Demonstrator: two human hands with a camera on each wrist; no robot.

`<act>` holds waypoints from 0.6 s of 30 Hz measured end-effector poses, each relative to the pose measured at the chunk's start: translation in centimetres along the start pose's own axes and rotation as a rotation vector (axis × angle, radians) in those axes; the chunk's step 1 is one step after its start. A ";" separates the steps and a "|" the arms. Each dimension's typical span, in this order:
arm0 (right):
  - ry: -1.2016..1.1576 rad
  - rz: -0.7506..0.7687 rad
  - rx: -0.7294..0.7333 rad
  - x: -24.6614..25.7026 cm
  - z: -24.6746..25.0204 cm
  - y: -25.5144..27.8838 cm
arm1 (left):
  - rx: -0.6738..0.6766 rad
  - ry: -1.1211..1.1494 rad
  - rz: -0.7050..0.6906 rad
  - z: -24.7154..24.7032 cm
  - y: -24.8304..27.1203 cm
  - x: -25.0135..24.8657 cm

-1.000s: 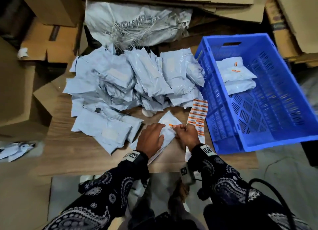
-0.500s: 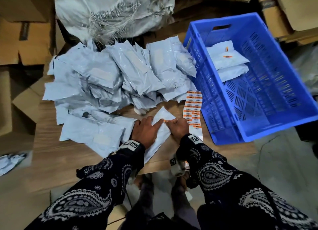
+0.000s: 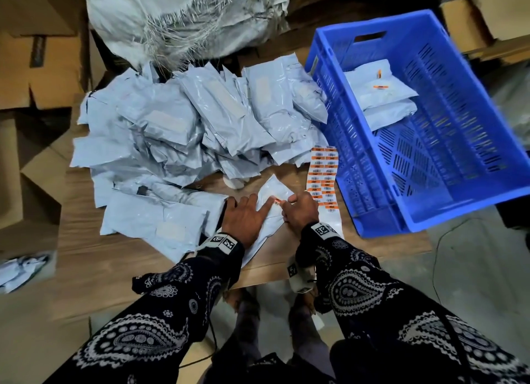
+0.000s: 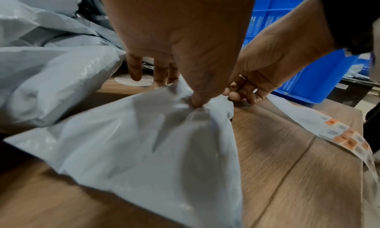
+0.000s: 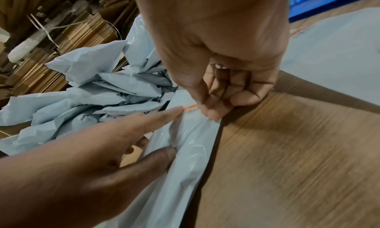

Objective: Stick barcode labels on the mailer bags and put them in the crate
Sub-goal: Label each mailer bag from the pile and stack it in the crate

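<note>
A light grey mailer bag (image 3: pixel 272 187) (image 4: pixel 144 142) (image 5: pixel 191 142) lies on the wooden table (image 3: pixel 114 257) in front of me. An orange barcode label (image 3: pixel 277 202) (image 5: pixel 190 108) sits on its near corner. My left hand (image 3: pixel 246 218) (image 4: pixel 180 36) lies flat on the bag, index fingertip pressing the label's left end. My right hand (image 3: pixel 301 214) (image 5: pixel 222 52) has curled fingers and its thumb tip holds the label's right end down. The label sheet (image 3: pixel 322 180) (image 4: pixel 345 137) lies just right of the hands.
A blue crate (image 3: pixel 338 125) stands at the table's right with labelled bags (image 3: pixel 378 96) in its far corner. A pile of grey mailer bags (image 3: pixel 177 131) fills the table's back and left. Behind it is a big grey sack (image 3: pixel 186 16); cardboard boxes (image 3: pixel 34 68) stand left.
The label, held above the bag a second ago, now lies on it. My left index finger has slid onto it. The head view has shifted a little.
</note>
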State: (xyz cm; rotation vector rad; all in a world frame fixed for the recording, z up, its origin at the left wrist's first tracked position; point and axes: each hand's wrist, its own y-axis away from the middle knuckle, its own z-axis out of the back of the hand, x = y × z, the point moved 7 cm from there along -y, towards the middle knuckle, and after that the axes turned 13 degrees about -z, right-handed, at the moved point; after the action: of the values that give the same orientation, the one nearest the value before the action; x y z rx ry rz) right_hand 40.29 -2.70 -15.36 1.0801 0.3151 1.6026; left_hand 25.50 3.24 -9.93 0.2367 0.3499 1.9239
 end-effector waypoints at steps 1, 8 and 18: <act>0.000 -0.005 0.011 -0.3 -0.3 -0.5 | -0.002 0.005 0.016 0.0 0.0 0.1; -0.034 0.018 0.065 0.1 0.3 1.0 | -0.031 0.182 0.061 0.6 -0.1 0.6; -0.002 0.088 -0.009 1.7 4.1 4.2 | -0.414 0.654 -0.042 2.3 2.4 1.5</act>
State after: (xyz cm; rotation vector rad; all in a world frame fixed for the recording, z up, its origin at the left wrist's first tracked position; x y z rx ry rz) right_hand 40.83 -4.01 -9.38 1.1023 0.2620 1.6794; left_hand 23.58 4.05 -6.94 -0.6809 0.3651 1.9428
